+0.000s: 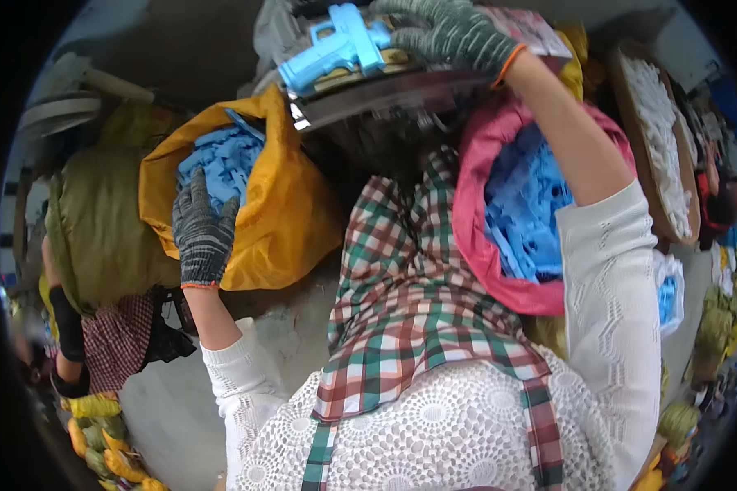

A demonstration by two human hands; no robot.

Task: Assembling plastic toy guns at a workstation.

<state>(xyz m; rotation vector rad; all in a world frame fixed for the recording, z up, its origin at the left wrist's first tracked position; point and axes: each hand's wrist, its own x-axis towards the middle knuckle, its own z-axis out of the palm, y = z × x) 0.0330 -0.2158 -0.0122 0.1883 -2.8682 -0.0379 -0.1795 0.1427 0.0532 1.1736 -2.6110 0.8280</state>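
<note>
My left hand [204,233], in a dark grey knit glove with an orange cuff, reaches over the rim of a yellow sack [291,221]. Its fingers are spread over the light blue plastic pieces [221,159] inside, and no piece shows in its grasp. At the far middle, a light blue toy pistol [340,51] lies on a small work surface with a dark front edge [385,94]. Just right of the pistol is my right hand [454,34], gloved alike, its fingers stretched out and apart. Whether its fingertips touch the pistol I cannot tell.
A pink sack [479,245] of darker blue pieces stands by my right leg. Beyond it is a long cardboard box [643,139] of white pieces. An olive sack [106,225] sits left of the yellow one. Another person's dark-sleeved arm [65,327] shows at far left.
</note>
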